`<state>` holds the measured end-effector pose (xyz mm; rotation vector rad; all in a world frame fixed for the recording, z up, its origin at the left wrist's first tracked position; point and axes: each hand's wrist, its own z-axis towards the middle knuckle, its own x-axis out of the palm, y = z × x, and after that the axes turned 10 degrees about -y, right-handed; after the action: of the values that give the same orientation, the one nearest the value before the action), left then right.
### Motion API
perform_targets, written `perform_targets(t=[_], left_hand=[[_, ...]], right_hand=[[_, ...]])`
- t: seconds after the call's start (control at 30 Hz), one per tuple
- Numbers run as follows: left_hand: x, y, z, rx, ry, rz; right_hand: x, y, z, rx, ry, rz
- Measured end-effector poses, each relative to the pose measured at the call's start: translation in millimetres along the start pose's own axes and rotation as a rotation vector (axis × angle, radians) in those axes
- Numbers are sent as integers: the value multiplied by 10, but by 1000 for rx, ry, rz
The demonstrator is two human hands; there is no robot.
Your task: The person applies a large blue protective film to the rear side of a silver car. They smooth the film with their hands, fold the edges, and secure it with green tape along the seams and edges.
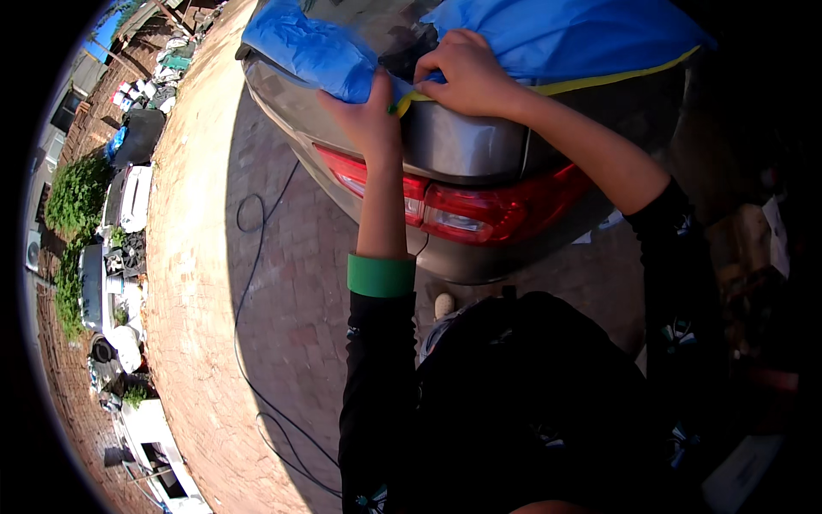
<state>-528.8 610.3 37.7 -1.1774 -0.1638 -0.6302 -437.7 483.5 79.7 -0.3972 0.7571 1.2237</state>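
Note:
A grey car's rear corner (467, 137) with a red tail light (462, 210) fills the upper middle. Blue plastic film (565, 38) lies over its upper part, edged with yellow tape (612, 77); a crumpled part hangs at the left. My left hand (364, 111) grips that crumpled film by the tape's loose end, its fingertips partly hidden. Just right of it, my right hand (458, 73) is curled on the film's taped edge, thumb and index finger close together, other fingers bent over the dark glossy body.
A dark cable (261, 227) loops over the shaded paving (282, 325) left of the car. Farther left, along a sunlit strip, stand piled bags, car panels (137, 197) and bushes (77, 197) by a wall. My shoe (443, 307) shows below the bumper.

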Motion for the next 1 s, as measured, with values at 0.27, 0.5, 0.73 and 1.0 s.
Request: perform_targets(t=[0.27,0.5,0.73,1.0], left_hand=[[57,3,-173,175,-160,-99],[36,-53,-228,139,12,-157],[-130,-268,-158,-13,-107,-375],[-856,-422,-212,-205,121,-417]], right_hand=[[18,175,-83,88,-58,-18],[157,251,-151,32,-217,-172],[66,101,-103,-59,-73,-125],[237,287,605,-209,-863,15]])
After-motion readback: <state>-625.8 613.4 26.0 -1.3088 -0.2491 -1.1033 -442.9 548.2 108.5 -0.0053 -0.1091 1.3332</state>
